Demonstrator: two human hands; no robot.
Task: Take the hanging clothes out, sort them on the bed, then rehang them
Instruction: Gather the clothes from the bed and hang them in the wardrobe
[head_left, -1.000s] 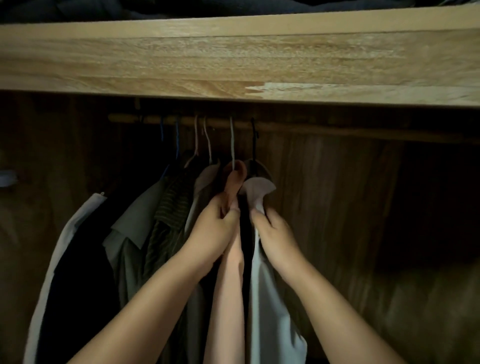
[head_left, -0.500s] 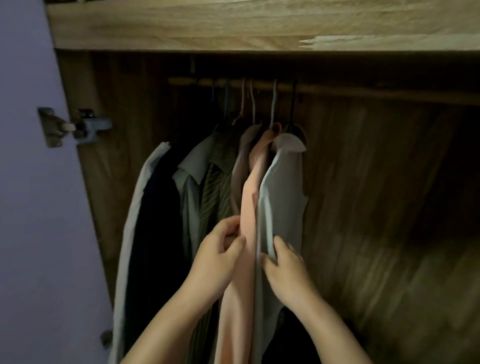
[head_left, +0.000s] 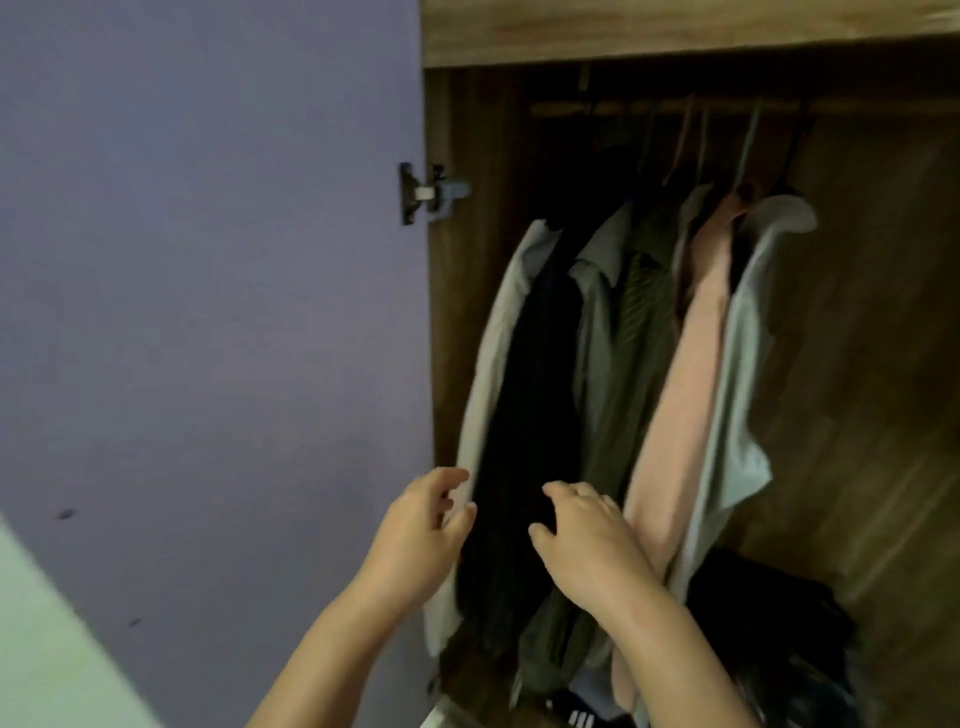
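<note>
Several garments hang on hangers from a wooden rod (head_left: 649, 106) inside the wardrobe. From left to right they are a white garment (head_left: 491, 384), a black one (head_left: 530, 415), a grey-green shirt (head_left: 597, 322), an olive striped shirt (head_left: 641, 312), a pink shirt (head_left: 680, 415) and a light grey shirt (head_left: 737, 389). My left hand (head_left: 421, 530) hovers at the white garment's lower edge with loosely bent fingers and holds nothing. In front of the black and olive garments, my right hand (head_left: 587, 535) has its fingers spread and grips nothing.
The open purple wardrobe door (head_left: 208, 312) fills the left, with a metal hinge (head_left: 431, 192) at its edge. A dark pile of clothes (head_left: 769, 623) lies on the wardrobe floor at the right. A wooden shelf (head_left: 675, 31) runs above the rod.
Both hands have let go of the pink and light grey shirts, dropped lower and shifted left to the white and black garments. The view has turned left and down, showing the door.
</note>
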